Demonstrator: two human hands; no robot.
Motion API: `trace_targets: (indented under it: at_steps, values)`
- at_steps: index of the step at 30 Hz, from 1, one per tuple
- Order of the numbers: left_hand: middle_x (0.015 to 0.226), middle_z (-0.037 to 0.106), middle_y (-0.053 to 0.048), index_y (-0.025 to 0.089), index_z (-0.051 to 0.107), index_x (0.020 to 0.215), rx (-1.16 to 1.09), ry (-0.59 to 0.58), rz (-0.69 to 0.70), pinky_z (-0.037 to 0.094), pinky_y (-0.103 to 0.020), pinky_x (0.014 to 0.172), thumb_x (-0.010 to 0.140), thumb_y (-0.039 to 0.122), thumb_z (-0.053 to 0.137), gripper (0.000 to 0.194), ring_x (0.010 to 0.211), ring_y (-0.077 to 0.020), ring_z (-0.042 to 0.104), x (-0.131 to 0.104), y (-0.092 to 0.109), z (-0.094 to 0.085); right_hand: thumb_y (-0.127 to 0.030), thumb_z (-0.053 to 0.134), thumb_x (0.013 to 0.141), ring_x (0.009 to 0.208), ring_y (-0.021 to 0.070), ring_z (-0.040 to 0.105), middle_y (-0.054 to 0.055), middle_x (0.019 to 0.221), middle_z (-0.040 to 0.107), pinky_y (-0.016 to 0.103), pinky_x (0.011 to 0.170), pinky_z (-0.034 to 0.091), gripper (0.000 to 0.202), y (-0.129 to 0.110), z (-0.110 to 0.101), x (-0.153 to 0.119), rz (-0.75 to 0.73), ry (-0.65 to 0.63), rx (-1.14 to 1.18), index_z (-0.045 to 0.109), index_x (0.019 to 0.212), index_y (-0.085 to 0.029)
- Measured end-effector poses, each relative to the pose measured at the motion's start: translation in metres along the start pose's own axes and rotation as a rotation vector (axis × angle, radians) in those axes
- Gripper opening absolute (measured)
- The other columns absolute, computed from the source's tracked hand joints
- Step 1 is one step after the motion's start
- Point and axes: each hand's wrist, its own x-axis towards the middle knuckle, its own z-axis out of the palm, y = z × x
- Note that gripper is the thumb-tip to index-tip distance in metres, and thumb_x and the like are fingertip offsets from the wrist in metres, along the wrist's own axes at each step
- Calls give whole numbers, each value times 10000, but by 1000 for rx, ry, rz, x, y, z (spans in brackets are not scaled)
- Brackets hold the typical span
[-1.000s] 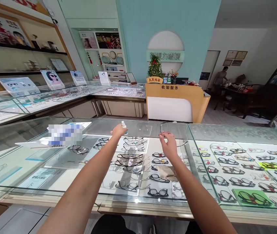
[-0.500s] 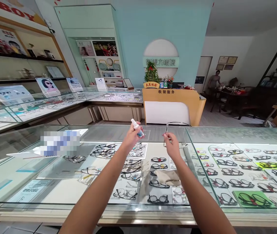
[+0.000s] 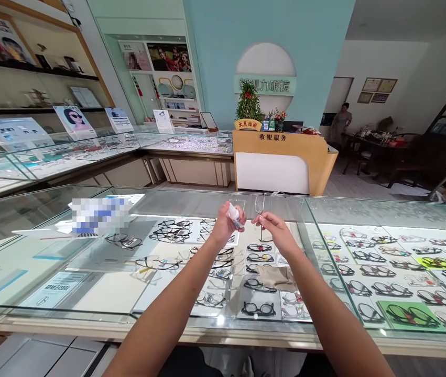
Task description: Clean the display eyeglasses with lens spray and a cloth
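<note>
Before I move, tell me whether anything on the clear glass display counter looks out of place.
A crumpled beige cloth below the bare right hand in view looks odd: it partly hides black-rimmed eyeglasses, while neighbouring pairs lie uncovered.

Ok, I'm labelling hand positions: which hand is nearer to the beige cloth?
Right. The right hand, holding glasses, is just beyond the cloth; the left hand, holding a small bottle, is farther off, beyond it and leftward.

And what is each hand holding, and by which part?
Left hand: small white plastic bottle, by its body. Right hand: thin-framed, clear-lensed eyeglasses, by the front frame; exact spot unclear.
</note>
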Motion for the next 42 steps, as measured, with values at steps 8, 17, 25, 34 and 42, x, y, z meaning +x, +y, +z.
trace_targets:
  at_steps: [8,17,25,34,42]
  values:
    - [652,514,-7,203,540,693,438,107,133,389,-294,593,933,753,449,607,599,-141,444,1,-19,1,-640,672,928,965,238,579,33,936,721,375,890,438,390,-1,14,-6,17,-135,-35,701,841,-261]
    - [707,522,-11,210,532,734,534,89,191,394,-296,640,978,696,416,556,664,-160,457,-5,-13,10,-561,668,955,978,228,606,36,1027,736,360,874,453,303,4,6,-2,5,-63,52,700,871,-271]
    - [678,452,13,209,520,735,714,10,190,276,-292,635,972,642,553,495,662,-165,383,-10,-23,13,-613,708,871,983,254,643,72,1066,760,360,821,495,351,1,-1,3,33,124,153,641,872,-268]
    - [855,598,-41,218,598,837,578,112,228,402,-315,749,1002,715,436,548,790,-198,506,0,-5,2,-552,727,900,909,217,628,56,1044,765,337,783,463,295,5,-3,5,10,109,243,673,871,-263]
    - [999,561,-32,233,563,1083,772,523,130,401,-303,739,859,274,619,235,844,-184,502,61,22,-80,-588,715,895,928,219,641,55,1080,763,341,788,470,327,13,-10,9,22,121,214,664,880,-265]
